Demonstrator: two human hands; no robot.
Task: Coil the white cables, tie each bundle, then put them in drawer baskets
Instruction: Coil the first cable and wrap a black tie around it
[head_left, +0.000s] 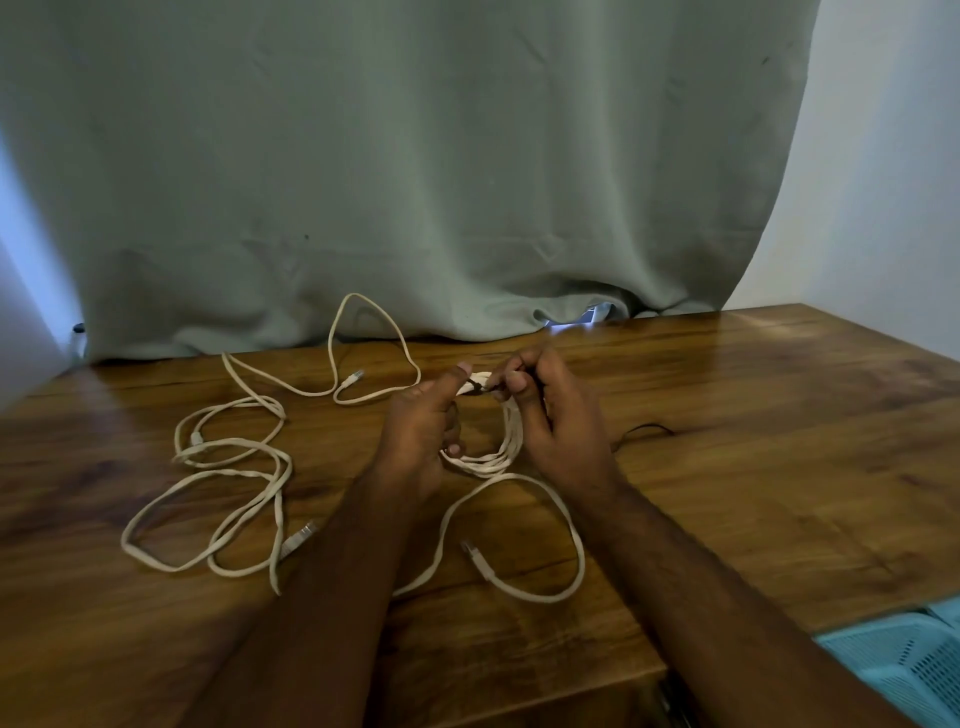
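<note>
Both hands meet above the middle of the wooden table (727, 467), working on a coiled bundle of white cable (493, 457) that hangs between them. The left hand (421, 431) has its grip clamped on the top of the coil, thumb pressed along the upper strands and the other fingers curled round under them. The right hand (550, 415) pinches a thin dark tie (475, 387) at the top of the bundle, its grip closed on it between thumb and fingertips, right against the left thumb. From the coil a loose tail of the same cable (550, 525) loops down over the table toward the person and ends in a clear plug (475, 555) lying between the forearms. To the left a second white cable (218, 499) lies uncoiled in loose tangled loops on the table, and a third white cable (358, 353) arches up against the grey-green curtain (415, 182) at the back edge. A thin black wire (644, 430) lies on the table just right of the right hand. At the lower right corner shows the rim of a light blue basket (904, 670), below the table's edge.
</note>
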